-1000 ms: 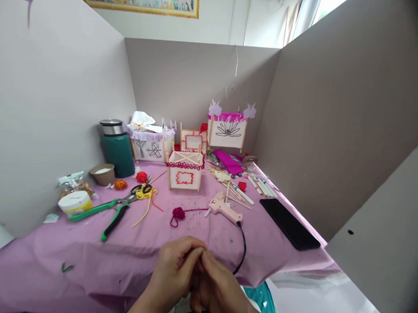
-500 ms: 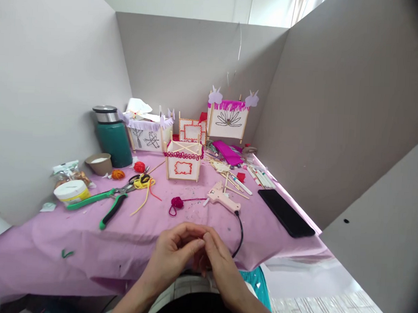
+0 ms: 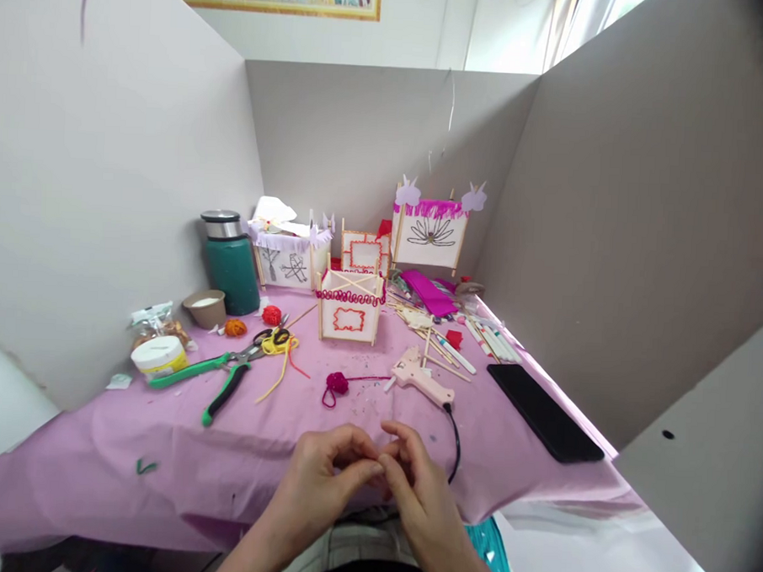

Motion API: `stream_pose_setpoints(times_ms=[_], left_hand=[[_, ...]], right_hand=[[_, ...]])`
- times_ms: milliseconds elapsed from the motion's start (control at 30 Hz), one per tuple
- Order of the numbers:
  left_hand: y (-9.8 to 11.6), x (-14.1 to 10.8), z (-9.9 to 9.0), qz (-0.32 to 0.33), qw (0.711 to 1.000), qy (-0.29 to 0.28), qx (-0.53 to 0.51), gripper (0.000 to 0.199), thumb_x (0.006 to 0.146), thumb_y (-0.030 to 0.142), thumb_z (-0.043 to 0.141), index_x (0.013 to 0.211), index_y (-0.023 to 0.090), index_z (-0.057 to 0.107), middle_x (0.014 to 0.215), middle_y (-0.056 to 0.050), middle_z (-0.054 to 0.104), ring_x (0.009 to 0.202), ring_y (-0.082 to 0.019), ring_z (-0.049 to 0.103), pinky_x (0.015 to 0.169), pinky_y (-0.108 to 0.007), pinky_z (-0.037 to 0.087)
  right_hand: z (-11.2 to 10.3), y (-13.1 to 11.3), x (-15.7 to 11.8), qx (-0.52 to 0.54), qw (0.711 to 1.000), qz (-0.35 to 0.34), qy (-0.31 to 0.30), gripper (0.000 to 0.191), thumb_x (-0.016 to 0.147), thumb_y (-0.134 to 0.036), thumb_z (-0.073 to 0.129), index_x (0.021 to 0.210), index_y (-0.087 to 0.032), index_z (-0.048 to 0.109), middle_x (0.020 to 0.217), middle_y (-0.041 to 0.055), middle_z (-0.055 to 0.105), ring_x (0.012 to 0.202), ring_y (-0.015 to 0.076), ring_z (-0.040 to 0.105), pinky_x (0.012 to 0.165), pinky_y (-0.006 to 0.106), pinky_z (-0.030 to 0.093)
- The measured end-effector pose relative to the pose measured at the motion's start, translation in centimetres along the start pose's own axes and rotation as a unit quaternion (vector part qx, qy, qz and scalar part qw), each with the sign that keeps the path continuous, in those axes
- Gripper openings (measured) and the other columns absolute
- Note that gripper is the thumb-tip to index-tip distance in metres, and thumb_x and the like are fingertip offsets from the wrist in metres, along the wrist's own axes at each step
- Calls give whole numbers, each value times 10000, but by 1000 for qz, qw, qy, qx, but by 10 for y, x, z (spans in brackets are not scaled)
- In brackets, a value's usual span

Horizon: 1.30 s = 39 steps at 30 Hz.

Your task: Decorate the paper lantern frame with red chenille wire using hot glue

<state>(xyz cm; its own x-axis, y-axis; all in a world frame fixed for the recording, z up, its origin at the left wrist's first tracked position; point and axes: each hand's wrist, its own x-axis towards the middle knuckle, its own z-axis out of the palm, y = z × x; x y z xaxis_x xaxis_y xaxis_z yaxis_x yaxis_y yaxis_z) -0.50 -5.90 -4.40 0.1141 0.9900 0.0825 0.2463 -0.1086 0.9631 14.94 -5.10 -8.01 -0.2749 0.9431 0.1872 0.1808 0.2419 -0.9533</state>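
Observation:
At the table's front edge, my left hand (image 3: 328,478) and my right hand (image 3: 414,481) meet at the fingertips, thumbs and fingers pressed together. Anything between them is hidden or too small to name. Just beyond them on the pink cloth (image 3: 274,433) lie a magenta yarn ball (image 3: 338,384) and a pale pink glue gun (image 3: 423,379); a magenta strand runs between these two. Farther back stands a small white box (image 3: 350,318) with stick corners, a magenta looped trim and a red outline on its front.
Green-handled pliers (image 3: 226,389), scissors, yellow yarn (image 3: 282,347), a tub (image 3: 159,356), a cup (image 3: 205,309) and a green bottle (image 3: 234,271) are on the left. A black phone (image 3: 544,411), markers (image 3: 491,340) and sticks lie right. Decorated boxes (image 3: 429,237) and grey panels (image 3: 388,134) stand behind.
The view has shifted, so the table's things appear farther right and slightly lower. My hands remain together, with the right fingers now lifted a little apart from the left ones.

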Motion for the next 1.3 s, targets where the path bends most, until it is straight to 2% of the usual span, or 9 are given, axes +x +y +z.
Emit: stream_pose_setpoints(times_ms=[300, 567, 667, 800, 867, 967, 1067, 1167, 1300], left_hand=[[3, -5, -8, 37, 991, -10, 125, 104, 770, 206, 627, 688, 166, 676, 637, 8, 675, 600, -105, 585, 562, -174, 413], [-1, -6, -10, 136, 970, -9, 203, 115, 806, 179, 609, 700, 168, 653, 641, 12, 661, 593, -96, 583, 585, -164, 428], [0, -7, -11, 178, 957, -10, 231, 121, 816, 187, 620, 698, 169, 644, 624, 20, 653, 571, -84, 578, 573, -153, 419], [3, -6, -13, 206, 952, -20, 228, 127, 829, 206, 622, 709, 173, 650, 634, 16, 666, 580, -84, 599, 581, -149, 429], [3, -6, -12, 199, 956, -17, 213, 134, 821, 209, 625, 695, 173, 652, 632, 8, 669, 585, -94, 607, 585, -158, 440], [4, -6, -7, 139, 980, -12, 141, 139, 816, 190, 605, 688, 171, 657, 641, -7, 686, 602, -114, 633, 596, -171, 475], [5, -7, -1, 93, 994, -3, 58, 102, 816, 188, 595, 786, 175, 692, 689, -17, 716, 626, -129, 665, 605, -179, 512], [6, -7, 3, 112, 992, 9, 48, 125, 818, 206, 601, 813, 183, 724, 681, -16, 721, 606, -125, 667, 592, -172, 518], [6, -8, 3, 162, 983, 15, 87, 162, 843, 211, 577, 811, 186, 734, 670, -21, 717, 588, -117, 663, 587, -163, 513]], right_hand=[[-3, 0, 0, -5, 1000, -22, 0, 300, 918, -337, 535, 1183, -196, 523, 847, 21, 625, 743, 170, 587, 677, 274, 437], [-7, -3, 0, -25, 998, -61, -12, 285, 923, -273, 526, 1201, -208, 516, 841, 12, 633, 723, 154, 578, 674, 261, 427], [-6, -3, -1, 2, 999, -48, -24, 279, 926, -303, 525, 1190, -212, 522, 816, 4, 616, 703, 148, 561, 653, 258, 420], [-4, -3, -2, 107, 992, 3, -60, 273, 930, -368, 508, 1151, -210, 526, 753, -21, 557, 591, 120, 510, 567, 241, 413], [-3, -4, -2, 133, 989, 12, -67, 288, 927, -409, 511, 1133, -209, 530, 745, -26, 542, 566, 112, 500, 553, 238, 411], [-3, -4, -1, 137, 988, 21, -66, 333, 930, -476, 490, 1125, -209, 534, 724, -26, 541, 551, 113, 509, 544, 241, 408], [-2, -4, 0, 132, 989, 22, -61, 368, 930, -519, 476, 1125, -213, 536, 700, -27, 538, 545, 121, 519, 534, 243, 409], [0, -2, -1, 125, 990, 19, -54, 395, 929, -553, 462, 1119, -216, 545, 691, -22, 542, 547, 128, 524, 530, 246, 411], [3, 4, -2, 142, 987, 37, -59, 446, 910, -606, 457, 1105, -221, 566, 679, -16, 558, 523, 127, 528, 507, 244, 402]])
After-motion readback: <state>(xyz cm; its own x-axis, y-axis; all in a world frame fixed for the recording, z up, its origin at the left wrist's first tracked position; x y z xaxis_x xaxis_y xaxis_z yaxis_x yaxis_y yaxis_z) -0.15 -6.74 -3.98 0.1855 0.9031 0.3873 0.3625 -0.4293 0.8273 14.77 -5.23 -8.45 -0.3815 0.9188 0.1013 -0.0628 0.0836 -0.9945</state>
